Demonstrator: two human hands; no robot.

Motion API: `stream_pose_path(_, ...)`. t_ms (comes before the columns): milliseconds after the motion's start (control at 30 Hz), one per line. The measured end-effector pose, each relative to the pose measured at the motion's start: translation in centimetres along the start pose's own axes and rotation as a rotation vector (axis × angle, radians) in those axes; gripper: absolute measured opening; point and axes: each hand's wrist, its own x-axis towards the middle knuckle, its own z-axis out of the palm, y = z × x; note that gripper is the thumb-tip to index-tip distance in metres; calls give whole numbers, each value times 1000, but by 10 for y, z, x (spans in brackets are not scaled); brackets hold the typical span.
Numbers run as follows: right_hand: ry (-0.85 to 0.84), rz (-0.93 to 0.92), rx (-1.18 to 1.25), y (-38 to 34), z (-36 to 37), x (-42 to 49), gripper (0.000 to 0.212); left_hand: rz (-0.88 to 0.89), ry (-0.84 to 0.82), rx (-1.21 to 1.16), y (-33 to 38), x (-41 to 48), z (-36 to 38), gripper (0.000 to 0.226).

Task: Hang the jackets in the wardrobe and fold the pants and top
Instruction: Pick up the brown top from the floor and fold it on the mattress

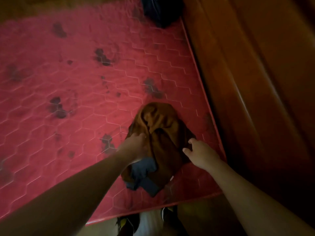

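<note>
The brown garment [160, 133] lies crumpled in a heap on the red mattress [68, 82], directly under and between the fingers of both hands. A blue-grey garment [144, 174] sticks out from beneath it, on the wrist side of the left fingers.

The left hand [136, 145] has its fingers [141, 136] curled into the brown cloth at its left edge, bunching a fold. The right hand [199, 154] has its fingers [191, 141] spread apart at the cloth's right edge. They seem to touch it, but I cannot tell if they hold any.

The task looks to be at an early stage: nothing in view is folded, nothing is on a hanger, and both garments are a tangle that needs separating first. Whether the brown piece is a jacket, pants or a top cannot be told.

Counted: 1 brown garment, 1 blue-grey garment, 2 hands. Well beyond the fingertips, at the far edge of the mattress, sits 1 dark bundle [160, 9], too dim to identify. A wooden panel [247, 65] rises to the right of the right fingers.
</note>
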Motion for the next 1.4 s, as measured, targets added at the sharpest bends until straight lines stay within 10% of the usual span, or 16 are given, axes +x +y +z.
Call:
stream_pose_path(233,37,51,-42,15,54,137,91,64,193,163,2,155,21,83)
stream_pose_path(400,-5,115,-98,16,99,199,111,31,42,320,-14,233,46,85)
stream_pose_path(567,320,29,-226,19,131,206,77,25,176,276,-25,239,78,69)
stream_pose_path(833,109,-152,-96,0,123,129,46,18,55,175,-59,134,63,57)
stream_pose_path(1400,347,-577,-475,-227,-155,-159,49,53,306,-163,-109,-200,-234,33)
